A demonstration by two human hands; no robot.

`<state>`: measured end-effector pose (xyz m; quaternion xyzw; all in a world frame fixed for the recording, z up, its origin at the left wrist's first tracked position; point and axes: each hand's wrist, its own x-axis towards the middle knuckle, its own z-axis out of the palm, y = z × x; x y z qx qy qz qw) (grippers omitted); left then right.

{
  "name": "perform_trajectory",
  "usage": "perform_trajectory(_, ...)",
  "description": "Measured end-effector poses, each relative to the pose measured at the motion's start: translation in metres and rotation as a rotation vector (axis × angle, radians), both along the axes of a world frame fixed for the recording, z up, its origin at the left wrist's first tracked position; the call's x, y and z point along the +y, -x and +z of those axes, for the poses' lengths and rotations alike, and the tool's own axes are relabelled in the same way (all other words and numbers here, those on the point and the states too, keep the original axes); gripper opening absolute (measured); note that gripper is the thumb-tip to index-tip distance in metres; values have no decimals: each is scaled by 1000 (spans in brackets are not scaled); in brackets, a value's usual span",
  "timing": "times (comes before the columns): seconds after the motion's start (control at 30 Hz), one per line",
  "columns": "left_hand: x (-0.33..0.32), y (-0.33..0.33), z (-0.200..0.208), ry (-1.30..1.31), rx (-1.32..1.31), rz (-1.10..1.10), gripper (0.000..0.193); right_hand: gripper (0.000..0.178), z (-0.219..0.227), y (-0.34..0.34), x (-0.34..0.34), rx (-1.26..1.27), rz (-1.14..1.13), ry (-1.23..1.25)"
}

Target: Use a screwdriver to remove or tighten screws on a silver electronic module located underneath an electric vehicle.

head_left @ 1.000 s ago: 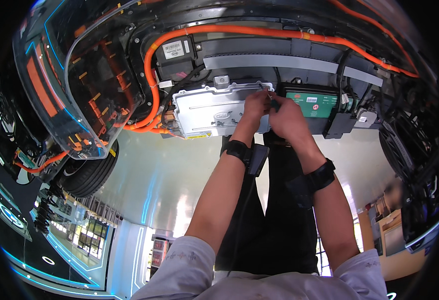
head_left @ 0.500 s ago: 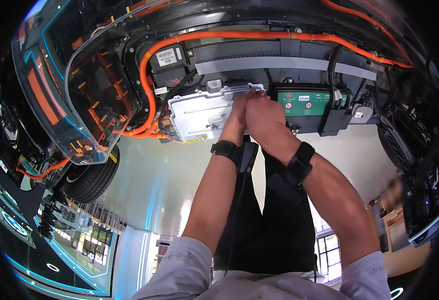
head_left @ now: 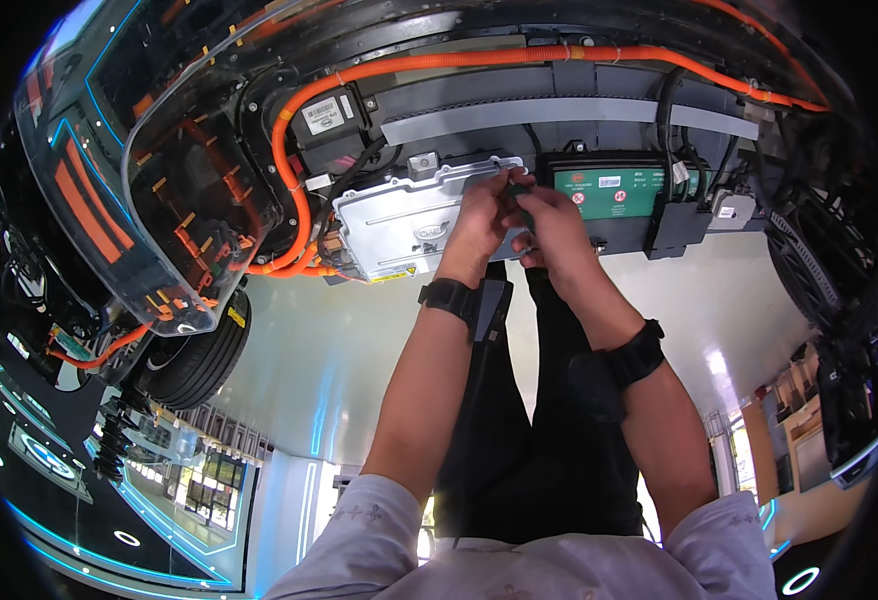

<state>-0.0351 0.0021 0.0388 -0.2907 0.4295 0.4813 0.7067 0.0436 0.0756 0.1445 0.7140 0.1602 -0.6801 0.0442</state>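
A silver metal box [head_left: 384, 215] with a flanged, bolted rim and a yellow warning label lies before me. My left hand [head_left: 481, 222] is at its right end, its fingers pinched together near the far right corner of the rim. Close against it, my right hand [head_left: 557, 232] has its thumb and forefinger closed, with the other fingers curled below. A small dark shape shows between the two hands, too hidden to name. Just right of my right hand sits a green-faced battery box [head_left: 614, 192].
A thick orange cable [head_left: 459, 59] arches along the far side and down the left. A grey strip [head_left: 569, 112] crosses behind both boxes. At left stand a clear-walled housing [head_left: 174, 215] and a tyre [head_left: 199, 360]. Black cables [head_left: 667, 125] run by the green box.
My right hand has drawn slightly right and down from my left, opening a gap between them. My left hand stays at the silver box's corner. The view has shifted slightly.
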Motion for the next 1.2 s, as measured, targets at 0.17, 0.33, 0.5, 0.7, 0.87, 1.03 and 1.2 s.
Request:
perform_trajectory(0.17, 5, -3, 11, -40, 178, -174, 30, 25, -22, -6, -4, 78, -280, 201)
perform_trajectory(0.33, -9, 11, -15, 144, -28, -69, 28, 30, -19, 36, -6, -303, 685, -90)
perform_trajectory(0.5, -10, 0, -10, -153, 318, -330, 30, 34, 2, 38, 32, -249, 1423, -208)
perform_trajectory(0.7, -7, 8, -16, -118, 175, -241, 32, 39, -7, 33, 5, -297, 956, -495)
perform_trajectory(0.87, -1, 10, 3, 10, -1, -209, 35, 34, -3, -12, -21, 26, -62, 267)
perform_trajectory(1.03, 4, 20, 7, -31, 55, -385, 45, 36, -8, -22, -33, 287, -293, 285)
perform_trajectory(1.2, 8, 25, 8, 33, 353, -615, 36, 38, -13, -14, -32, 217, -33, 213)
